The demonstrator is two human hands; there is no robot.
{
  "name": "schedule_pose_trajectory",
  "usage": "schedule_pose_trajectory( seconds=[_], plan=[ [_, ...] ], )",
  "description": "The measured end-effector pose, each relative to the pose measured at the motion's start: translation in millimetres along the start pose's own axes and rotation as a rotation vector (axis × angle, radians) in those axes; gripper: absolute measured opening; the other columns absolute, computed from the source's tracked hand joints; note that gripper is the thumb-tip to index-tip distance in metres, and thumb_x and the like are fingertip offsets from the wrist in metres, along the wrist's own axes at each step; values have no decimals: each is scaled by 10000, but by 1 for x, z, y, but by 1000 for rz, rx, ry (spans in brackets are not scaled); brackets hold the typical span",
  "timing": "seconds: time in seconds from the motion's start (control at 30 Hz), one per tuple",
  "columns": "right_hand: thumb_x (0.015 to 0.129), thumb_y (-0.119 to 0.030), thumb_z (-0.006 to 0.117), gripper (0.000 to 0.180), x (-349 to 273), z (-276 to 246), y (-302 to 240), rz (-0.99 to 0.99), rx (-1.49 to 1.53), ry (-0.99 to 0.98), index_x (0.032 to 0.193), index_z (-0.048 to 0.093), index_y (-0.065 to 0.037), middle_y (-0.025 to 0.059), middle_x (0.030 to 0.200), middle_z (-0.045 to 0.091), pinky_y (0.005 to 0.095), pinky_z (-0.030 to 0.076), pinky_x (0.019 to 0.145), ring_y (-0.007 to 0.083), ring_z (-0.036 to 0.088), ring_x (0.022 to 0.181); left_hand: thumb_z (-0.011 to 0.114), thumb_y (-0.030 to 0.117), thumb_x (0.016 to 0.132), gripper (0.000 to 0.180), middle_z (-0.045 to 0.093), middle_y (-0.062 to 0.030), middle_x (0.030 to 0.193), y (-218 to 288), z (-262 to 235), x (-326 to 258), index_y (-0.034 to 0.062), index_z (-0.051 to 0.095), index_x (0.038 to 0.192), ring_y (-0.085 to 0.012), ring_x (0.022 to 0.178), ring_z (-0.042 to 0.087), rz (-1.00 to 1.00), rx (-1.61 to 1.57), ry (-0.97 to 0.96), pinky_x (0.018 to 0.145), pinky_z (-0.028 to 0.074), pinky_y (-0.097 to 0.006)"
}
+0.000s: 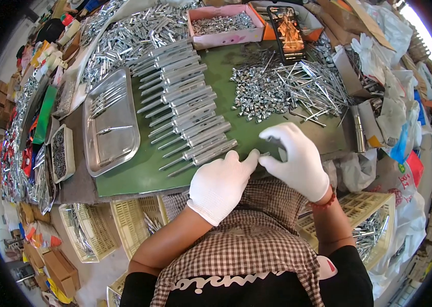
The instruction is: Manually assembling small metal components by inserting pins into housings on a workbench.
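Note:
My left hand (221,180), in a white knit glove, rests at the near edge of the green table with its fingertips pressed together. A small metal end (264,154) shows at those fingertips; the rest of the piece is hidden. Just to the right, my gloved right hand (297,159) is curved, thumb and forefinger apart around a gap. Left of my hands lies a slanted row of silver metal tubes (195,115) with thin rods sticking out on their left. Beyond my right hand are a heap of small metal nuts (259,94) and a pile of long thin pins (318,89).
A steel tray (89,148) with several thin parts stands at the left. Behind are a heap of metal tubes (139,30), a pink box (226,39) of small parts and a phone (287,36). A metal cylinder (358,130) stands right; cream crates (96,230) sit below the table.

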State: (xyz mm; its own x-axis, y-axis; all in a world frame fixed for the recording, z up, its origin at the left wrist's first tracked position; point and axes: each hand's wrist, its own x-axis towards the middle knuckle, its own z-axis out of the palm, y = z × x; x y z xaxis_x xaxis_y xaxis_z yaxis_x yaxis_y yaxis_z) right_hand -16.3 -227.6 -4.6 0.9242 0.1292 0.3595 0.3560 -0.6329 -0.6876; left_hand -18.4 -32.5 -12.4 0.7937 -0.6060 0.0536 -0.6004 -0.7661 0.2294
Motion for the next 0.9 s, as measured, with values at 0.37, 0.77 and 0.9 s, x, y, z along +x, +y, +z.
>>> schedule_pose_trajectory(
  seconds=[0.37,0.77,0.9],
  plan=[
    [1066,-409,387,517,9,43,13,383,1593,266,755,547,-29,-24,572,343,282,214,464,102,273,472,634,265,947,255,539,-71,726,3,-2,2,239,637,1201,-277,543,609,-18,11,33,471,495,-398],
    [1092,-366,319,521,3,55,8,247,1467,330,741,512,-34,-20,590,318,282,236,506,102,297,512,613,161,900,354,548,-80,758,0,-9,6,158,606,1254,-239,561,655,21,43,-65,475,527,-381],
    [1060,-298,383,406,2,37,17,286,1412,356,794,531,-29,-33,635,347,259,254,512,86,314,533,670,242,923,314,515,-65,734,-2,3,1,239,650,1237,-262,519,579,16,28,65,467,477,-388]
  ],
)
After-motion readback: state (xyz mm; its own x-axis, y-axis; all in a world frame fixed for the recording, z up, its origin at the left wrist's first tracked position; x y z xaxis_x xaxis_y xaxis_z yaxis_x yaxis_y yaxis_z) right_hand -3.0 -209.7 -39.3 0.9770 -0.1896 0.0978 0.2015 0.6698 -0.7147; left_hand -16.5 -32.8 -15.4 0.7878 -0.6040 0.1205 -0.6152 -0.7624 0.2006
